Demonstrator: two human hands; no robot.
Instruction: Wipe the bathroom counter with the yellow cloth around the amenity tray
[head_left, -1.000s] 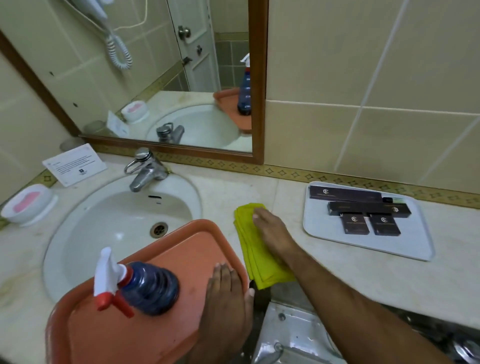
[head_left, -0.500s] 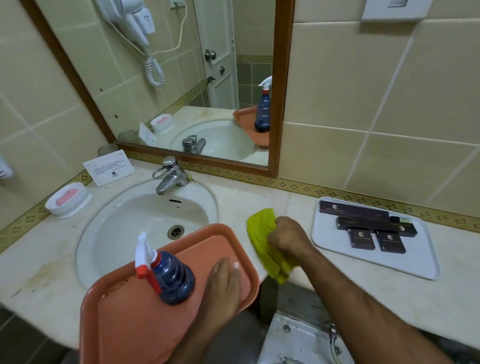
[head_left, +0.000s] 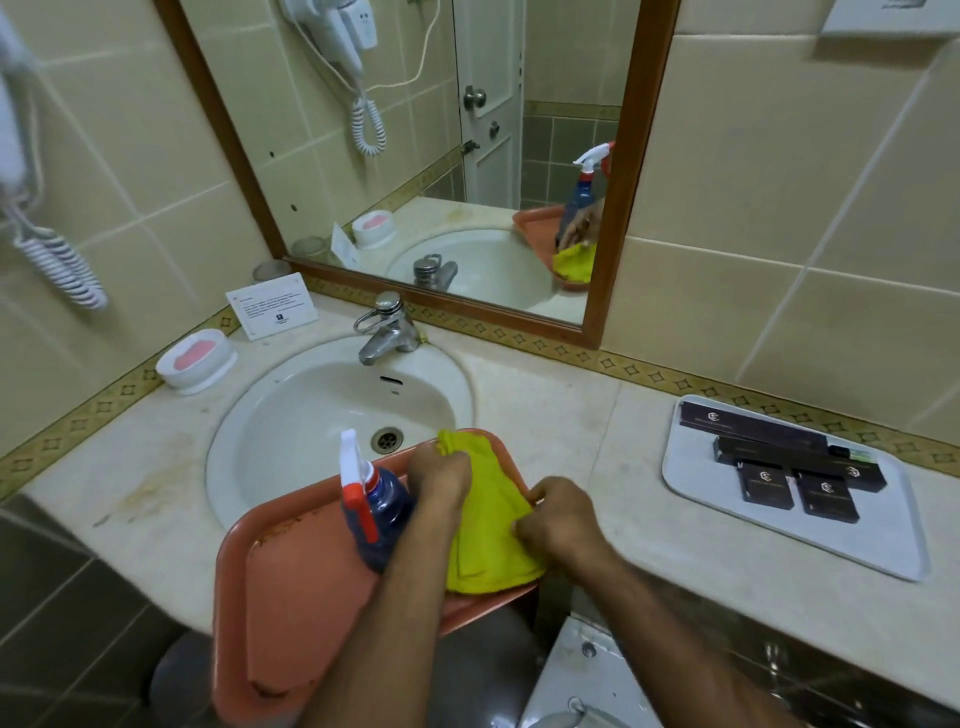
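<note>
Sitting on the orange tray (head_left: 291, 597) now instead of the desk (head_left: 582, 415), the yellow cloth (head_left: 488, 530) is pinched by both hands: left hand (head_left: 439, 475) gripping its top corner, right hand (head_left: 558, 522) its side edge, beside the spray bottle (head_left: 376, 514). Amenity tray (head_left: 857, 540) sits well right; box logos unreadable.

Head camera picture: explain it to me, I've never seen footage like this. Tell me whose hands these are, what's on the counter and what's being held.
No machine here: a person wears a camera on the head, looking down at their own bare hands. The left hand and right hand both grip the yellow cloth above an orange tray carrying a blue spray bottle. On the counter sit the sink, a faucet, a soap dish, a printed card and the white amenity tray with dark boxes.
</note>
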